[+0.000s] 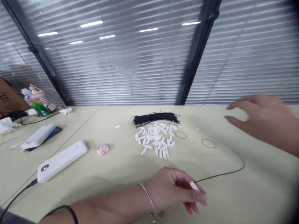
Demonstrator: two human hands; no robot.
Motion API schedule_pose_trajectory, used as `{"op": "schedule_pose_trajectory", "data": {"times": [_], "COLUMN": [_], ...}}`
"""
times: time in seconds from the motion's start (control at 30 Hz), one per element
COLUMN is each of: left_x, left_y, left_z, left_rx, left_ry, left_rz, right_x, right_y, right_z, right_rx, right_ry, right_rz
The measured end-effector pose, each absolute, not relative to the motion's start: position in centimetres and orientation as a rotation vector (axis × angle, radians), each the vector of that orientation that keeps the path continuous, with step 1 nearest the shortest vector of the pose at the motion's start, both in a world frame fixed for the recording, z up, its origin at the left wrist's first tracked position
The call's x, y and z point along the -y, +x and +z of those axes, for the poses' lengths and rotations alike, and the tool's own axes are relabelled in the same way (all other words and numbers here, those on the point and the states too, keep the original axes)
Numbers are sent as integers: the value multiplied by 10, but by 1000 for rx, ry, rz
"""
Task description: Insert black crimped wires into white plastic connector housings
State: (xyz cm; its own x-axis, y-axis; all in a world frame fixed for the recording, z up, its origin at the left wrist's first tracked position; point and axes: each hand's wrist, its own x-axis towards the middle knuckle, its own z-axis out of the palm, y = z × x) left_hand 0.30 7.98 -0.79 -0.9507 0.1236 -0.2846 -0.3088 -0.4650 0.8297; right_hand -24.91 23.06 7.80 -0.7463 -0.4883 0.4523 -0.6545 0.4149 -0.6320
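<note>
Low at the front of the table, my left hand (179, 189) pinches a small white connector housing (194, 186). A thin black wire (219, 175) runs from the housing to the right and curls upward at its far part, where it blurs. My right hand (259, 116) is raised at the right, blurred by motion, with thumb and forefinger apart and nothing visible between them. Beyond my left hand lies a loose pile of white connector housings (155, 137). Behind the pile rests a bundle of black wires (156, 118) with pale ends.
Two rubber bands (209, 143) lie right of the pile. To the left are a pink wrapped item (102, 149), a white power bank (62, 161) with a cable, and another white device (38, 137) on a phone. A green-labelled bottle (39, 107) and cardboard box (10, 98) stand at the far left.
</note>
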Motion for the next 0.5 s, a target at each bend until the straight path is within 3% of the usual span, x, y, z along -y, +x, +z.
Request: {"op": "schedule_pose_trajectory", "data": {"times": [0.23, 0.5], "left_x": [-81, -77], "left_y": [-2, 2], "left_z": [-21, -9], "left_rx": [-1415, -1451], "left_ry": [-247, -325], "left_rz": [2507, 2395], "right_x": [-76, 7], "right_y": [-230, -238], "right_z": [43, 11], "right_rx": [2444, 2431], "right_ry": [1949, 2260], "right_rz": [661, 191]}}
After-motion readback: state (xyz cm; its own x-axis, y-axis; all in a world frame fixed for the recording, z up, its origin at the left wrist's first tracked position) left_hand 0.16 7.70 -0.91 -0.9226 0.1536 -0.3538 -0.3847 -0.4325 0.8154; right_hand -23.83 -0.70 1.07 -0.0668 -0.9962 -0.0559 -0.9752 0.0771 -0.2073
